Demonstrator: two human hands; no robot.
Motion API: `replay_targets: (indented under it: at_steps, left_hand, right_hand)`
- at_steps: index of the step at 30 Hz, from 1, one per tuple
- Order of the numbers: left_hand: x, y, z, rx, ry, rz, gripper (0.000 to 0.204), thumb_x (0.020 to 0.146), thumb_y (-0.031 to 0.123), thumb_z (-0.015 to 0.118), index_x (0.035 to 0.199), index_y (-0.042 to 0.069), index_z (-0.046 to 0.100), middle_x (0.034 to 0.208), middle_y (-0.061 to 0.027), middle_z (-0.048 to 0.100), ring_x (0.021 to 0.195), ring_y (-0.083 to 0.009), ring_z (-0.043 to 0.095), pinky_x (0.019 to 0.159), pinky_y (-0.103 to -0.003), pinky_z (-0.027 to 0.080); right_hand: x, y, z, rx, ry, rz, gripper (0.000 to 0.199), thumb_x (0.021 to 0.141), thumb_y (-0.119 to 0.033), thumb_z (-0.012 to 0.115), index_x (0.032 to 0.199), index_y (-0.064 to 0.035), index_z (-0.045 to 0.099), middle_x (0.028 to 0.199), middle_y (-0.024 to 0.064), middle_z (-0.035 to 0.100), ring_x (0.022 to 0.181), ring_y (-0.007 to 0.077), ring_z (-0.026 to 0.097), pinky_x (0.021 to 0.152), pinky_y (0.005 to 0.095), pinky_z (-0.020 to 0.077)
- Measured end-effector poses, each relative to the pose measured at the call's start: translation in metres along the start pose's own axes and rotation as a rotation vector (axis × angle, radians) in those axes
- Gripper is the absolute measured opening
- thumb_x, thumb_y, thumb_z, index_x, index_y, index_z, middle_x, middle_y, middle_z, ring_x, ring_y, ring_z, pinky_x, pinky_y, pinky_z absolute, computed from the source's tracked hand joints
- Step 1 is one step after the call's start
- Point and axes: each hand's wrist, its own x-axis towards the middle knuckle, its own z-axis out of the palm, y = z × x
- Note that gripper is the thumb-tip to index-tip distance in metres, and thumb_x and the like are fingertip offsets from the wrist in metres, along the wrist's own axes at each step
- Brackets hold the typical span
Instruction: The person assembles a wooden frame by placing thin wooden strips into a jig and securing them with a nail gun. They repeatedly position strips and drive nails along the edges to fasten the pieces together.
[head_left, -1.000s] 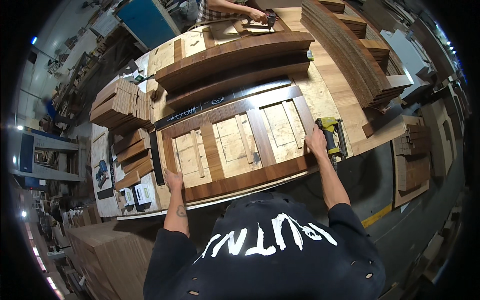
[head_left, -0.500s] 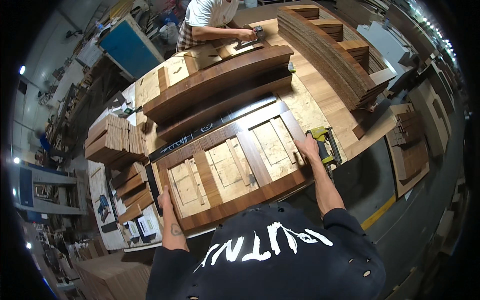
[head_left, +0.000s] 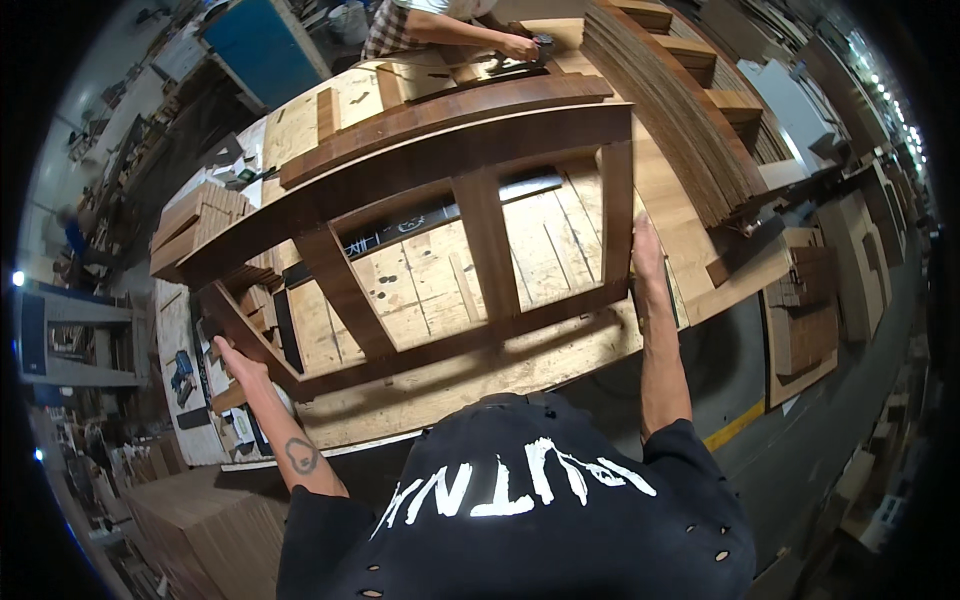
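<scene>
A dark brown wooden frame [head_left: 487, 240] with several rectangular openings is raised and tilted above the worktable [head_left: 560, 362], its far edge higher than its near one. My left hand [head_left: 242, 364] grips its left end piece, thumb at the edge and other fingers hidden. At the opposite end my right hand [head_left: 648, 258] is closed on the right end piece, its fingertips mostly out of sight behind the wood. Through the openings show the plywood top and thin wooden strips [head_left: 463, 282] on it.
Behind the frame lies a long brown board stack [head_left: 450, 118]. A co-worker's hand [head_left: 518, 48] holds a tool across the table. Stacked curved panels [head_left: 665, 110] stand at the far right, cut wood pieces [head_left: 195, 225] at the left, and a blue power tool [head_left: 182, 378] near the left edge.
The frame, lying flat on the table before, has been lifted and tilted up by both hands. My left hand has moved left; my right hand has risen slightly. The green nail gun is now out of sight.
</scene>
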Motion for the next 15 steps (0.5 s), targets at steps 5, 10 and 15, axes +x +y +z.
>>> replay_targets:
  at_steps: [5, 10, 15]
  left_hand:
    - [0.058, 0.057, -0.08, -0.173, -0.251, 0.195, 0.042, 0.102, 0.046, 0.047, 0.119, 0.01, 0.059, 0.122, -0.008, 0.066, 0.112, -0.0255, 0.062, 0.104, -0.044, 0.045]
    - [-0.033, -0.024, -0.015, -0.619, -0.414, -0.084, 0.049, 0.105, 0.034, 0.045, 0.073, 0.003, 0.064, 0.12, -0.0233, 0.068, 0.125, -0.0326, 0.059, 0.115, -0.044, 0.041]
    - [-0.017, -0.034, -0.087, -0.764, -0.605, -0.008, 0.05, 0.105, 0.031, 0.044, 0.068, 0.0, 0.058, 0.136, -0.0304, 0.057, 0.134, -0.0375, 0.052, 0.124, -0.048, 0.03]
  right_hand:
    - [0.013, -0.039, 0.029, 0.885, -0.119, -0.011, 0.078, 0.103, -0.069, 0.034, 0.124, 0.0028, 0.057, 0.111, 0.0125, 0.062, 0.112, 0.0243, 0.056, 0.108, 0.0468, 0.0418]
    - [0.031, 0.009, -0.041, 0.921, -0.189, 0.227, 0.086, 0.095, -0.074, 0.046, 0.131, 0.0042, 0.054, 0.124, 0.0173, 0.063, 0.111, 0.0264, 0.064, 0.1, 0.0402, 0.0529]
    - [-0.002, 0.01, 0.014, 0.796, -0.348, 0.14, 0.074, 0.102, -0.062, 0.049, 0.141, 0.0003, 0.05, 0.12, 0.0108, 0.068, 0.1, 0.0149, 0.067, 0.085, 0.0267, 0.0563]
